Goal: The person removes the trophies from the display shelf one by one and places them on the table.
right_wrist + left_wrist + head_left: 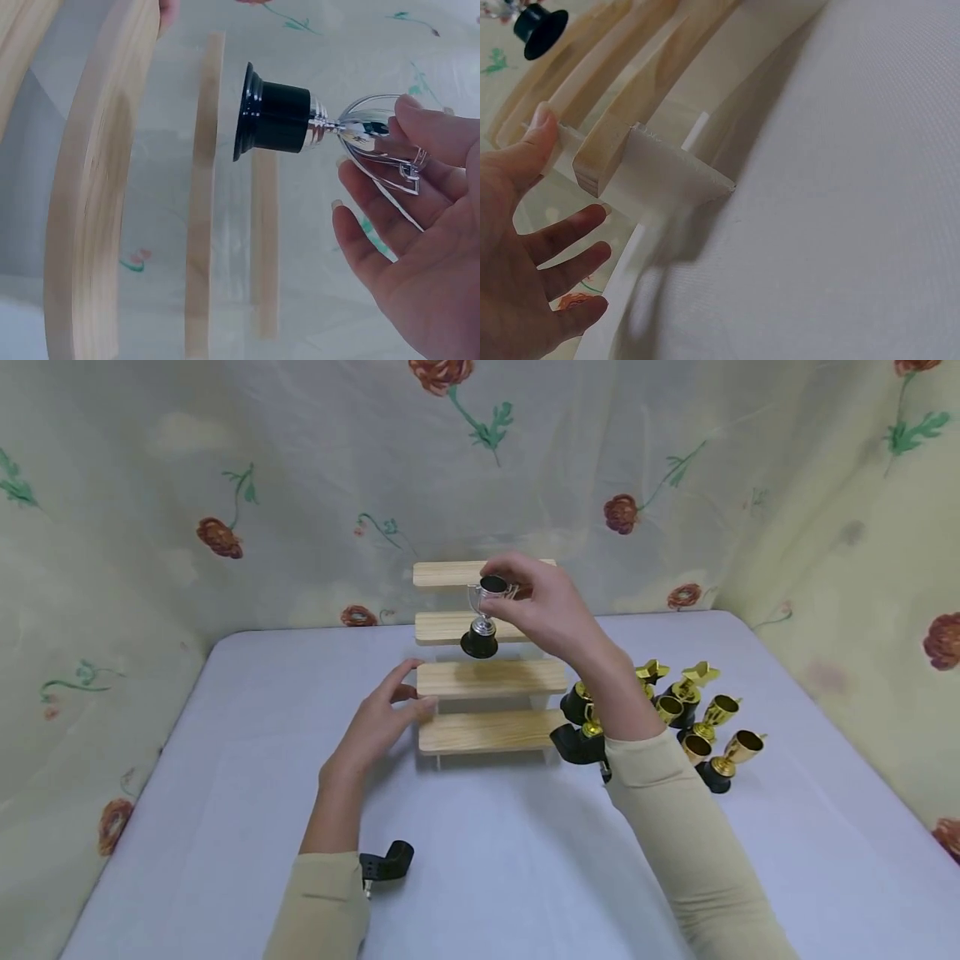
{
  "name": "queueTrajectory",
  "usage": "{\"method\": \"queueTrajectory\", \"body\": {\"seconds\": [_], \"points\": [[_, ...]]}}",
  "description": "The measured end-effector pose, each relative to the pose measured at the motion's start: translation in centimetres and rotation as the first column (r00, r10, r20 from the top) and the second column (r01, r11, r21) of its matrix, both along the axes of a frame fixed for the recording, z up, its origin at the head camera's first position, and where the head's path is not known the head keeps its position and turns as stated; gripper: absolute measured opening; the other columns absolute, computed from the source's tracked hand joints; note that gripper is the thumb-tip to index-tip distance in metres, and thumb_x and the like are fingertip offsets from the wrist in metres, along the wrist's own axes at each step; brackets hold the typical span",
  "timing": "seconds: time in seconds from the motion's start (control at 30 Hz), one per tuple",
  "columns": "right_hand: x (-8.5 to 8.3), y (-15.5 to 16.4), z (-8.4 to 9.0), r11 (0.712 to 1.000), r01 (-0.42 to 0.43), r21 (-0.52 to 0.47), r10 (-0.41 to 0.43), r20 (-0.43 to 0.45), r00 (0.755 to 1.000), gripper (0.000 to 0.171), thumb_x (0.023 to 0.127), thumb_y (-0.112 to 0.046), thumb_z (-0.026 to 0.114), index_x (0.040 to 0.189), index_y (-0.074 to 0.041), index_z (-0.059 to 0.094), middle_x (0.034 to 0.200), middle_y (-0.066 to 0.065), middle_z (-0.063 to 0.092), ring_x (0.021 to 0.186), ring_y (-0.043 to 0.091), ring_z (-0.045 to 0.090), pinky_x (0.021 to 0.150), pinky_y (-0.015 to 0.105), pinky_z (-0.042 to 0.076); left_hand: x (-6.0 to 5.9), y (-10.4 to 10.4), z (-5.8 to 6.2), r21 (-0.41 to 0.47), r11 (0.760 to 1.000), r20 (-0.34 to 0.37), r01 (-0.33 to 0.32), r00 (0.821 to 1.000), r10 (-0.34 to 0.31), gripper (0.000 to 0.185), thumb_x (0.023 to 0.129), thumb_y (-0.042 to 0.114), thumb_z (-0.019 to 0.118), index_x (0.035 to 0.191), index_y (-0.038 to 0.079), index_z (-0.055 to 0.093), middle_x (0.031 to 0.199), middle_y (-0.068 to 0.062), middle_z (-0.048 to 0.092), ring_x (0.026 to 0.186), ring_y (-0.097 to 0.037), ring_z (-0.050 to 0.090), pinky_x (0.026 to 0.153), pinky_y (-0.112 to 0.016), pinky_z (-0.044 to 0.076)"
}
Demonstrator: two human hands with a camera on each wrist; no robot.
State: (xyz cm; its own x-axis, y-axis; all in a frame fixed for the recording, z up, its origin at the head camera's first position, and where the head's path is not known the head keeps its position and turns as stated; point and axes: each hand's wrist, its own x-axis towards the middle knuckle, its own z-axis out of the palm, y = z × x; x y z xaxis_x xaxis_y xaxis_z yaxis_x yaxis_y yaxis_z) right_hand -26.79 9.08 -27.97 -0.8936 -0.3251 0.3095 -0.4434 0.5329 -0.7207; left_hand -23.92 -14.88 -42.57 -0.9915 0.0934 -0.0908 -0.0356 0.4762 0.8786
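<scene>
A small silver trophy cup (480,639) with a black base is held by its cup and handle in my right hand (536,602). In the right wrist view the thumb and fingers pinch the silver trophy cup (281,116), its base hanging free in front of the upper tiers. A stepped wooden display shelf (491,732) with pale planks on clear supports stands below and behind it. At the shelf's left end is my left hand (378,714), thumb touching a plank edge. The left wrist view shows that left hand (525,247) with its other fingers spread, beside the wooden shelf (604,150).
Several gold trophies (742,747), some cup-shaped and some topped with stars, stand to the right of the shelf, partly hidden by my right forearm. White cloth covers the table (262,760). A flowered curtain (300,485) hangs behind.
</scene>
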Motion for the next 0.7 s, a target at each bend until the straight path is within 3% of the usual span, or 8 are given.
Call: {"method": "queueTrajectory", "body": {"seconds": [0.43, 0.7], "points": [[3.1, 4.5, -0.2, 0.99, 0.094, 0.103, -0.095, 0.007, 0.995, 0.034, 0.092, -0.027, 0.07, 0.124, -0.019, 0.063, 0.129, 0.002, 0.065, 0.125, 0.023, 0.057, 0.107, 0.047, 0.043, 0.1, 0.2, 0.0, 0.01, 1.0, -0.011, 0.019, 1.0, -0.019, 0.063, 0.089, 0.054, 0.068, 0.145, 0.049, 0.038, 0.125, -0.002, 0.059, 0.123, -0.026, 0.051, 0.088, -0.044, 0.043], [5.0, 6.9, -0.1, 0.973, 0.15, 0.176, -0.154, 0.009, 0.988, 0.034, 0.091, -0.03, 0.071, 0.123, -0.022, 0.063, 0.13, 0.002, 0.066, 0.131, 0.029, 0.055, 0.106, 0.056, 0.043, 0.2, 0.2, 0.1, 0.006, 1.0, -0.003, 0.007, 1.0, -0.007, 0.063, 0.09, 0.053, 0.067, 0.146, 0.048, 0.037, 0.128, -0.003, 0.058, 0.128, -0.026, 0.049, 0.094, -0.051, 0.043]]}}
